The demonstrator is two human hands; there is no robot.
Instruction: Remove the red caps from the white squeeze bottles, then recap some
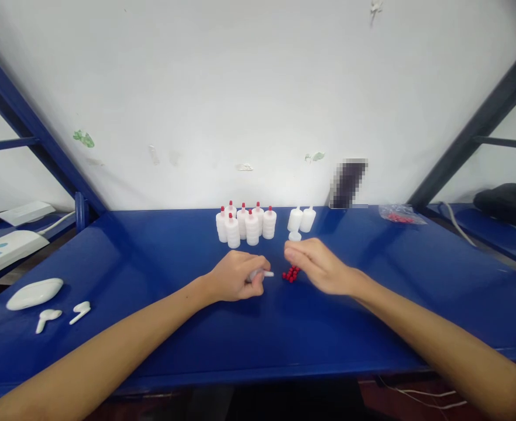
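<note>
Our hands are flanking the red caps point(291, 273), as the head view is showing. Left of the caps, our left hand point(243, 275) is closing snugly round a small white bottle point(268, 273), its fingers hiding most of the body. The bare nozzle is pointing towards the caps; we are judging that this sideways grip is leaving the tip free to reach. Just beside the caps, on their right, our right hand point(319, 266) is holding its fingers curled together; they are hiding whether anything is inside, so we cannot tell. The caps are lying loose on the table point(240, 345) between both hands, probably for easy picking. Beyond the caps to the left, seven red-tipped bottles point(241, 225) are standing grouped; roughly straight beyond, two bare-nozzled bottles point(295, 220) are standing apart, perhaps so that the two kinds are not mixing.
</note>
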